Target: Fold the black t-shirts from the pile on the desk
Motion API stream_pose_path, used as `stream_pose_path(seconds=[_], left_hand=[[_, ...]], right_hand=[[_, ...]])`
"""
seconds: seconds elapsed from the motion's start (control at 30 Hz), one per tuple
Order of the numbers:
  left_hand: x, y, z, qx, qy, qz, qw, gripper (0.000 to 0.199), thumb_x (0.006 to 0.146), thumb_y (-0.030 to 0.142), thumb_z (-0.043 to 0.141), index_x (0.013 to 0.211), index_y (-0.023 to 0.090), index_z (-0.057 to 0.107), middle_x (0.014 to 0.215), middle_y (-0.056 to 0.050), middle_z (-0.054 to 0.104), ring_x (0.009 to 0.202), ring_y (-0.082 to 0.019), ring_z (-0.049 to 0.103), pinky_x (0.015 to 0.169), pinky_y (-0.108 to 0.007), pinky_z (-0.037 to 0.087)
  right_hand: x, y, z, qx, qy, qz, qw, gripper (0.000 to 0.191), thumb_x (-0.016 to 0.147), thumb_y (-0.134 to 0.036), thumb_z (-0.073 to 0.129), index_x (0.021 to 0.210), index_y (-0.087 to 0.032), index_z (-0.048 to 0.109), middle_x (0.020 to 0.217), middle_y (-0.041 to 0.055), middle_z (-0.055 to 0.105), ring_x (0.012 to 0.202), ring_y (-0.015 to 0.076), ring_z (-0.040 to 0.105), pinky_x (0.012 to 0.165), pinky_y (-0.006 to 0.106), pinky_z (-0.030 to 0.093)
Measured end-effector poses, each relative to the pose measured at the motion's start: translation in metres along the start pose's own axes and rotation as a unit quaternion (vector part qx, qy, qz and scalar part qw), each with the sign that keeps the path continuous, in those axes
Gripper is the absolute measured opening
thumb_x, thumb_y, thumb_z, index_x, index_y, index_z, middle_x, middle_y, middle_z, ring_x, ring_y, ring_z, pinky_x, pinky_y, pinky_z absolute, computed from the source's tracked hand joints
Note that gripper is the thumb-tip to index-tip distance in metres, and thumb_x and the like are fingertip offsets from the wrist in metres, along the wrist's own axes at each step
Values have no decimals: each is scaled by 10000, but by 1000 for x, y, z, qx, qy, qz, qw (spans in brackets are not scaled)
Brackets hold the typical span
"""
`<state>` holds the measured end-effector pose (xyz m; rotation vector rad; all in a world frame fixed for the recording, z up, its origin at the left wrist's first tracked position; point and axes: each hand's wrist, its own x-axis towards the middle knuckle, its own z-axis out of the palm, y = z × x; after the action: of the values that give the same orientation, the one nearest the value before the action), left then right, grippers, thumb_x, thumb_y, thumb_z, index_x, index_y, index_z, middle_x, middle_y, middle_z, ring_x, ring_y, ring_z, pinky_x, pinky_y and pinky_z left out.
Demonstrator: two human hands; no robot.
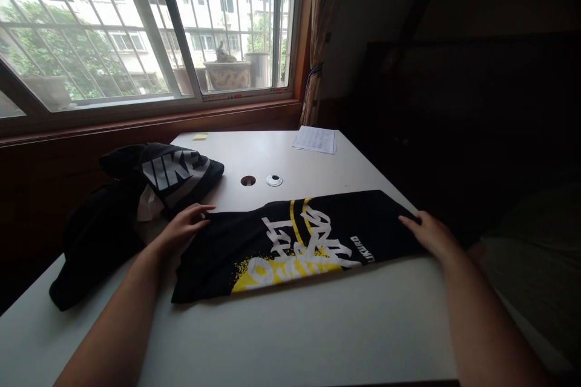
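Note:
A black shirt [272,242] with a yellow and white print lies on the white table, folded into a long strip running left to right. At its far left corner, my left hand [188,225] pinches the cloth between thumb and fingers. My right hand [430,231] grips the right end, with the thumb on top and the other fingers partly hidden behind the edge. Between the two hands the fabric lies mostly flat, with its near edge roughly straight.
Dark clothes, one a black and grey garment with NIKE lettering [177,172], are heaped at the left. Papers [315,139], a yellow sticky note [200,136], a cable hole [248,181] and a round cover [275,181] are farther back on the white table [299,326]. A barred window stands behind.

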<state>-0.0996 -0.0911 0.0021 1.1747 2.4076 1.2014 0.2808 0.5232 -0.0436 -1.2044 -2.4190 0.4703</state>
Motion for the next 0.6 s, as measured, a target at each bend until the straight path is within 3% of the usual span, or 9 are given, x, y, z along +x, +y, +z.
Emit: stream_pose_path(seconds=[0.1, 0.17, 0.3, 0.43, 0.6], left_hand=[[3, 3, 7, -3, -26, 24, 999, 480, 880, 519, 680, 1278, 252, 685, 1075, -75, 667, 938, -230, 649, 853, -353, 548], [5, 4, 11, -9, -29, 30, 999, 471, 891, 521, 670, 1277, 252, 685, 1064, -77, 670, 929, -230, 654, 807, -336, 552], [7, 2, 15, -12, -9, 28, 999, 489, 902, 554, 641, 1282, 249, 678, 1082, -84, 684, 960, -245, 666, 826, -350, 558], [8, 0, 16, 6, 17, 30, 999, 494, 912, 577, 605, 1266, 244, 688, 1076, -81, 703, 995, -260, 669, 904, -380, 542], [7, 2, 17, 5, 30, 22, 999, 503, 900, 584, 606, 1239, 225, 701, 1071, -88, 717, 991, -268, 679, 890, -378, 543]], right_hand=[[0, 11, -13, -14, 43, 59, 997, 520, 691, -680, 673, 894, -203, 693, 803, 220, 699, 679, 370, 659, 605, 479, 477], [-4, 13, -24, 4, 65, 61, 996, 464, 648, -653, 724, 817, -221, 688, 760, 208, 701, 652, 369, 653, 602, 482, 465], [-16, -3, -41, 53, 52, 70, 995, 390, 665, -578, 736, 857, -238, 718, 883, 209, 747, 798, 418, 685, 690, 510, 490], [-29, -49, -58, 67, 59, 37, 995, 338, 720, -470, 698, 974, -249, 728, 1023, 181, 765, 944, 418, 693, 815, 510, 499], [-50, -142, -73, 78, 111, -70, 988, 319, 805, -440, 658, 1039, -233, 724, 1057, 135, 765, 1003, 349, 701, 911, 449, 514]])
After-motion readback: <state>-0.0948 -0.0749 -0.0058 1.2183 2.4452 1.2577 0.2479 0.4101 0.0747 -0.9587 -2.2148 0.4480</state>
